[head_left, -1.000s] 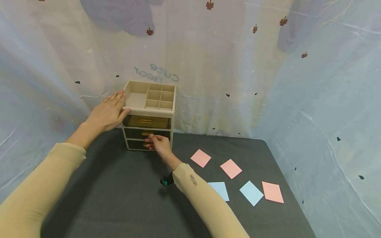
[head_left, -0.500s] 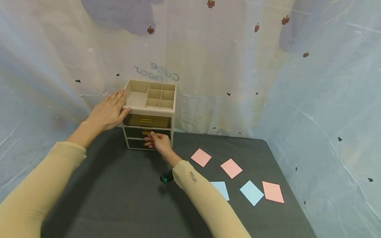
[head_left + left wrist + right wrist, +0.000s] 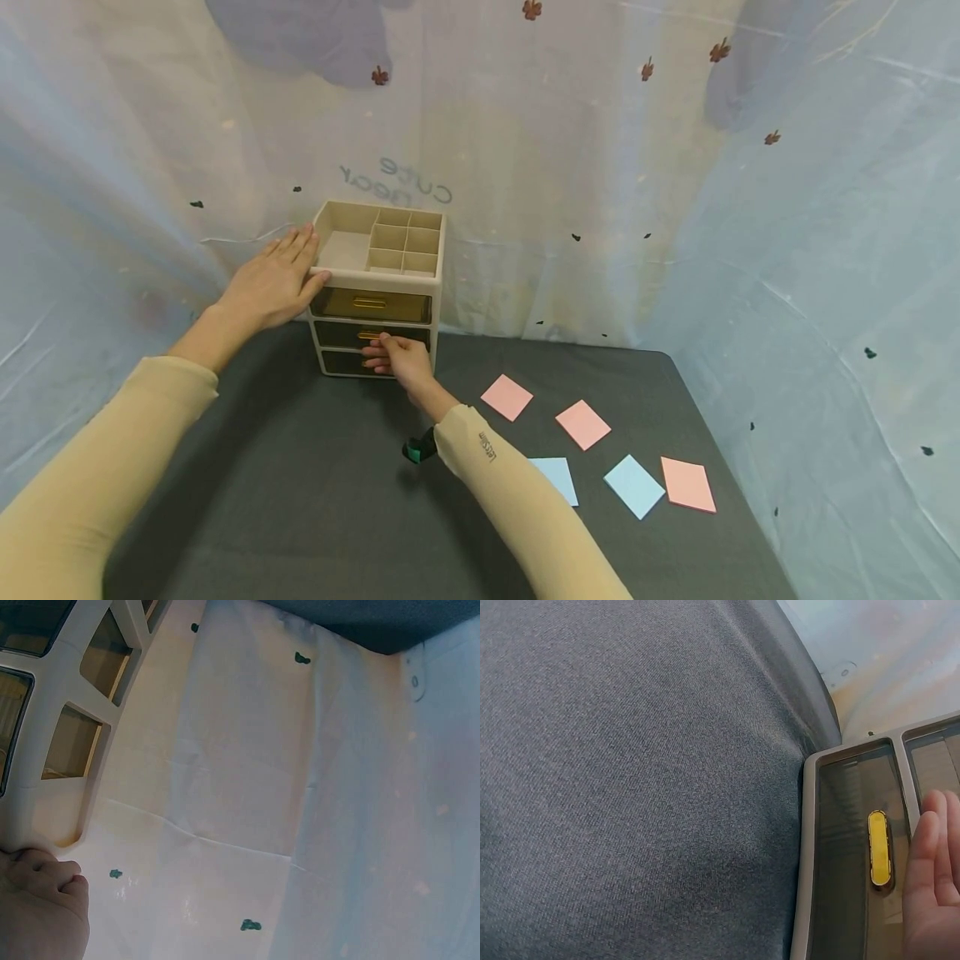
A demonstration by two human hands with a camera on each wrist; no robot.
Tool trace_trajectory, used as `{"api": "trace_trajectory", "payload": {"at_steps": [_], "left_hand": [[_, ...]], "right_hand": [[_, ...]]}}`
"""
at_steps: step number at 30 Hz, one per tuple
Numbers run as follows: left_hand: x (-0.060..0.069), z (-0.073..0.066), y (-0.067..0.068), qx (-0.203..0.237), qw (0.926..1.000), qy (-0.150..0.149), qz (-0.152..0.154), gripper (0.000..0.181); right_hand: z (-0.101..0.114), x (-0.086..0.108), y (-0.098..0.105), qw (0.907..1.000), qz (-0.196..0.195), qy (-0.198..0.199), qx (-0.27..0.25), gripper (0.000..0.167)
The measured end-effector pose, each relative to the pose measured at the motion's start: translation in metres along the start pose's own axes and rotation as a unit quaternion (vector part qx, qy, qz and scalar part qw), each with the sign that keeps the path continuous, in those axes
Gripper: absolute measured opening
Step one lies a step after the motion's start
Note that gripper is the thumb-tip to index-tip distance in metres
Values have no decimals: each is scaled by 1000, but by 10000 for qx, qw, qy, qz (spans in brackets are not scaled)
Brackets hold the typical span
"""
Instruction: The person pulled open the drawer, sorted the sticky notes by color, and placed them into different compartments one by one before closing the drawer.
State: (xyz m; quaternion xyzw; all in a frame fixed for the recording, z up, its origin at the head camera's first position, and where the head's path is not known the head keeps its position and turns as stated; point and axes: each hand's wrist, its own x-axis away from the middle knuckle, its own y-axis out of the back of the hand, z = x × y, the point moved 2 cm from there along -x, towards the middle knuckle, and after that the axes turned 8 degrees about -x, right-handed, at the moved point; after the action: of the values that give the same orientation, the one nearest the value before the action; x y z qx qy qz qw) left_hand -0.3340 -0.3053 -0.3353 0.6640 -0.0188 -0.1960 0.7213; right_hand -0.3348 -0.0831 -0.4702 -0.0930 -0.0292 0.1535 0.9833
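A cream desktop organizer [image 3: 378, 277] stands at the back left of the table, with a divided tray on top and three dark see-through drawers, all pushed in. Flat against its upper left side rests my left hand [image 3: 270, 283], the thumb near the front top edge. My right hand [image 3: 405, 362] is in front of the lower drawers. Its thumb tip is by the right end of the middle drawer's gold handle [image 3: 370, 335]; contact cannot be made out. In the right wrist view the fingers [image 3: 926, 855] look fairly straight, beside the bottom drawer's yellow handle [image 3: 880, 849].
On the dark grey tablecloth [image 3: 315, 500] at the right lie pink note pads [image 3: 582, 425] and blue note pads [image 3: 634, 487], one blue partly behind the right sleeve. A patterned curtain [image 3: 540, 167] hangs behind and along the sides. A dark strap with green [image 3: 418, 448] shows under the right wrist.
The camera view has shifted very slightly. Both hands stay in place at the organizer, and the drawers look the same.
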Motion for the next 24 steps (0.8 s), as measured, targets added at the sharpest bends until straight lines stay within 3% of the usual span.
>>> {"api": "trace_trajectory", "payload": {"at_steps": [24], "left_hand": [[1,-2,3,47,10000,-15,2,79]], "right_hand": [[-3,9,-1,9995,34,-105,-291,37]]}}
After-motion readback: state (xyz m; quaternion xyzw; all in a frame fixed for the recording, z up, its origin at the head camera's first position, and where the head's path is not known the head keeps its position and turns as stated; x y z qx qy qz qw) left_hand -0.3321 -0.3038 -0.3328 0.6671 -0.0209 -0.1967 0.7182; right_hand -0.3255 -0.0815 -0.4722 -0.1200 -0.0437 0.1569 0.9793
